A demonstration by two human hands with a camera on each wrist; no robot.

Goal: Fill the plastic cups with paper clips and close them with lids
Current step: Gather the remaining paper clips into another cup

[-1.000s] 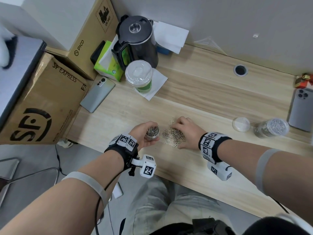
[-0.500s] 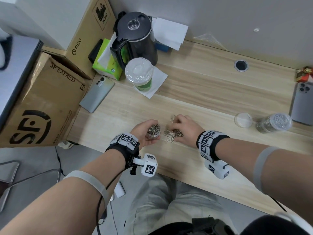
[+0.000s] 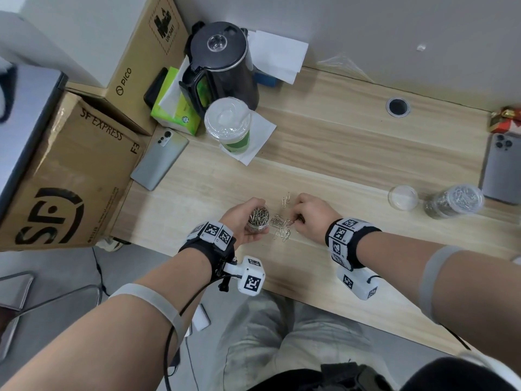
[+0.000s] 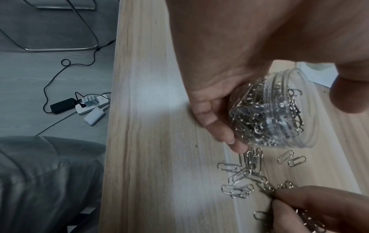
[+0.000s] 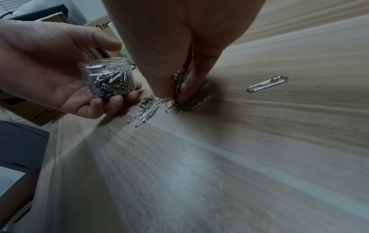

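Since a second ago, the heap of loose paper clips (image 3: 281,224) between the hands has thinned to a small scatter, and the right hand (image 3: 311,214) has drawn back toward the near edge of the tabletop (image 3: 338,153).

From the head view, the left hand (image 3: 242,218) grasps a small clear plastic cup (image 3: 258,218), nearly full of clips and without a lid, just left of the scatter. The right hand's fingers are bunched, pinching clips at the scatter's right edge. A pair of clips (image 3: 286,199) lies slightly farther back. To the right, well apart, a loose clear lid (image 3: 402,197) lies beside a second cup (image 3: 451,201) packed with clips and already capped. At the back stand a black kettle (image 3: 222,63) and a lidded drink cup (image 3: 227,124) on a napkin; a grey phone (image 3: 159,159) lies at the left edge.

From the left wrist, the cup (image 4: 273,110) is tilted, cradled between curled fingers and thumb, just above the clips (image 4: 245,171) on the wood. The right hand's fingertips (image 4: 295,200) pinch a few clips at lower right.

From the right wrist, thumb and fingers (image 5: 185,88) clamp a bundle of clips against the tabletop, with the left hand (image 5: 49,69) holding the cup (image 5: 109,78) beside it and one linked pair (image 5: 267,83) lying apart to the right.
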